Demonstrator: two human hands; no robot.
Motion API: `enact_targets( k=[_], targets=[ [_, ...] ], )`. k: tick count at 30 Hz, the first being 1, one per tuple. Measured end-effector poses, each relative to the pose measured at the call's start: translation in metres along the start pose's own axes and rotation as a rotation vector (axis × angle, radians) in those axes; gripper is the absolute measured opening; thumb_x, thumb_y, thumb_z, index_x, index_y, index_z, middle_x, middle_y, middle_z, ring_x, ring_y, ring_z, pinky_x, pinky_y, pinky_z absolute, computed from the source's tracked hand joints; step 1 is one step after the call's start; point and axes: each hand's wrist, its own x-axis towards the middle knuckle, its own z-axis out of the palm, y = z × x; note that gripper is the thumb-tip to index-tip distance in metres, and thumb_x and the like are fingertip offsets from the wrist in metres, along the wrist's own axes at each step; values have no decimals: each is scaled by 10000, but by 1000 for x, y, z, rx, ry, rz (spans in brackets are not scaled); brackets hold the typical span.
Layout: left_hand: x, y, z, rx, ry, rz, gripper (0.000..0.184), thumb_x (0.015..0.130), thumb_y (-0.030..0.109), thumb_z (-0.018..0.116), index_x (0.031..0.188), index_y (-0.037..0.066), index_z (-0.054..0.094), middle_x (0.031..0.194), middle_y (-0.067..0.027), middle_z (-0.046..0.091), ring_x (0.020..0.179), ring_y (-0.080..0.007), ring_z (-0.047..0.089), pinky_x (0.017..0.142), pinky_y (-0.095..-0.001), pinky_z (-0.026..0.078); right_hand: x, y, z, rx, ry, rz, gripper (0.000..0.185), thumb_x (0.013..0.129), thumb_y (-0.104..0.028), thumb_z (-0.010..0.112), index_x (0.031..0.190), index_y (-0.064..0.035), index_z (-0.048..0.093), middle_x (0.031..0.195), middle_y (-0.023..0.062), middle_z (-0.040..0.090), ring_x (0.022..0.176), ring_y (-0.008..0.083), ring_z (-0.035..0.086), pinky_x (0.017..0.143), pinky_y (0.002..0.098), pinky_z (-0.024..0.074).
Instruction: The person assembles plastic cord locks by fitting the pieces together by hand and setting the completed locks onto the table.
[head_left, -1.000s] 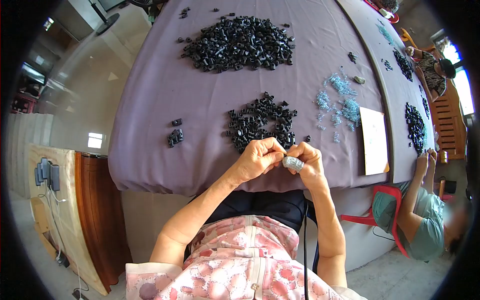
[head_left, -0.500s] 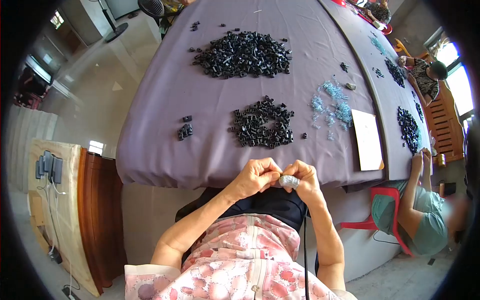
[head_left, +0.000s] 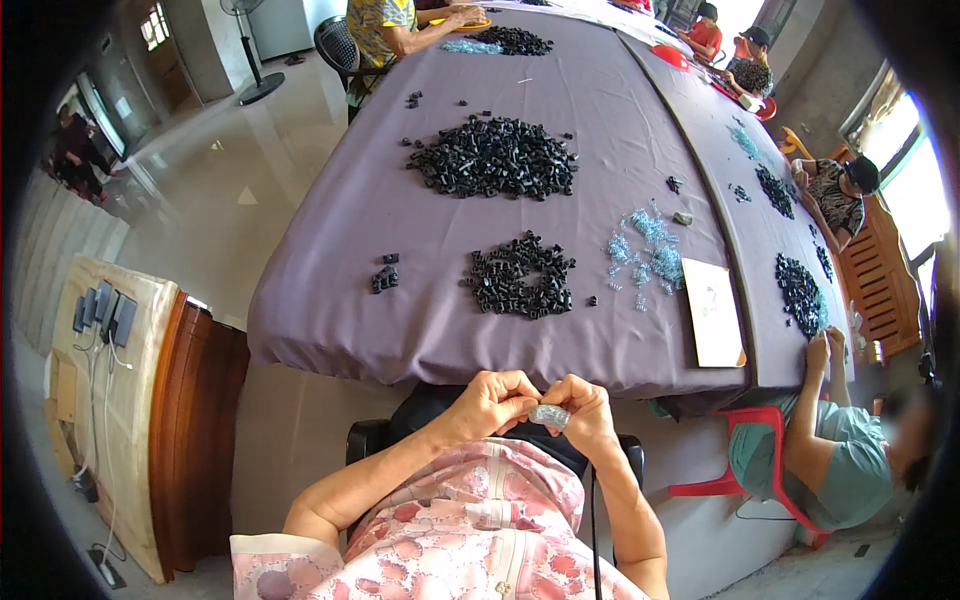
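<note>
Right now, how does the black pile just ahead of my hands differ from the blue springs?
The black pile is made of dark, chunky pieces, while the blue springs are pale, thin coils. The black pile sits in one dense cluster; the blue springs spread in looser clumps. The blue springs lie right of the black pile. Both lie on the purple cloth.

Your left hand (head_left: pixel 490 404): pinching, thumb against forefinger. Your right hand (head_left: pixel 586 414): bending its fingers, tips resting just beside the left's. Your forearms (head_left: pixel 375 478): slanting inward toward the near edge of the table (head_left: pixel 350 325).
</note>
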Motion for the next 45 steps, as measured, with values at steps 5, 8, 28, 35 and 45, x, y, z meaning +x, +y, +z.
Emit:
enact_targets(
  k=[5,8,28,35,45],
  targets=[
    [8,4,-13,64,2,2,82,893,97,533,870,32,577,605,30,518,455,-22,415,389,-175,290,8,5,10,-144,62,-38,171,743,-21,703,744,-39,533,665,-10,560,577,39,492,508,203,413],
    [10,2,-12,64,2,-12,68,897,98,524,877,40,554,629,28,516,462,-26,425,395,-175,301,8,11,11,-97,77,-60,149,761,-6,677,767,-41,532,658,-8,553,586,50,503,510,210,415],
    [11,-18,-9,28,26,48,126,899,92,513,1010,34,501,770,-18,586,487,-41,435,427,-185,331,9,24,-2,-351,-44,-162,429,650,139,590,1059,10,589,759,73,624,686,116,581,654,244,478],
    [12,-14,-6,42,12,19,253,882,129,559,1099,29,477,873,-30,603,612,-44,470,503,-188,365,7,-7,9,-607,48,-420,312,644,28,705,927,-43,594,853,81,542,730,202,569,623,291,478],
    [29,-9,5,-44,-16,-24,309,856,117,596,1126,12,489,1064,-61,565,989,-116,520,847,-272,427,10,1,2,-868,260,-627,324,613,-76,726,883,-77,548,886,81,531,873,276,488,778,381,380]
  ],
)
